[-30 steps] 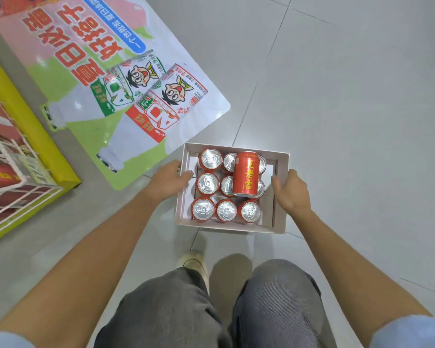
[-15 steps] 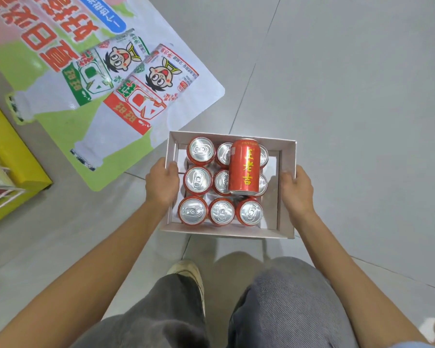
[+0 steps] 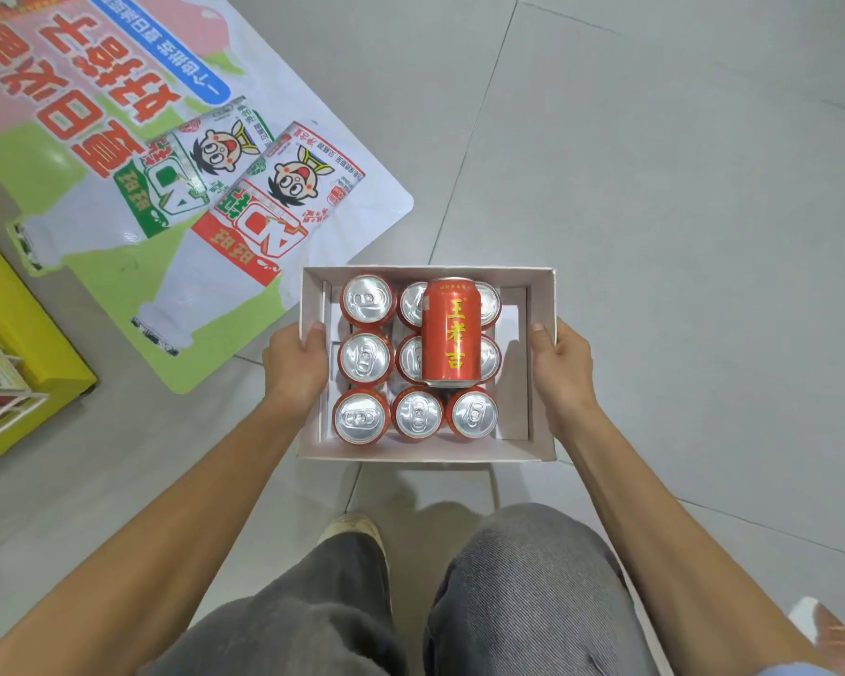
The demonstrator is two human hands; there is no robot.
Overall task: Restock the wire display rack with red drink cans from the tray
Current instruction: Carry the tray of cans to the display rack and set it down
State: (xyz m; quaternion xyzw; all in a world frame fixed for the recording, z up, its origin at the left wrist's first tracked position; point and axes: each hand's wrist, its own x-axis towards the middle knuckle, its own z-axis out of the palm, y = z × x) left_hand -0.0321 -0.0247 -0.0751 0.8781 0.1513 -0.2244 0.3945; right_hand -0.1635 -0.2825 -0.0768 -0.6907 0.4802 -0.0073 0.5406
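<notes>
Grey floor tiles (image 3: 654, 187) lie below the tray (image 3: 428, 453), gripped at opposite walls by left hand (image 3: 296, 365) and right hand (image 3: 562, 365) to keep its red cans (image 3: 364, 356) level, one loose can (image 3: 451, 331) lying across them.

**Room around the tray**

The white cardboard tray (image 3: 428, 453) is packed with upright red cans; one lying red can (image 3: 451, 332) covers the middle and right columns at the back. Open strips remain beside both side walls. The grey tiled floor (image 3: 679, 187) on the right is open; the yellow-based wire rack (image 3: 15, 363) blocks the left edge.
</notes>
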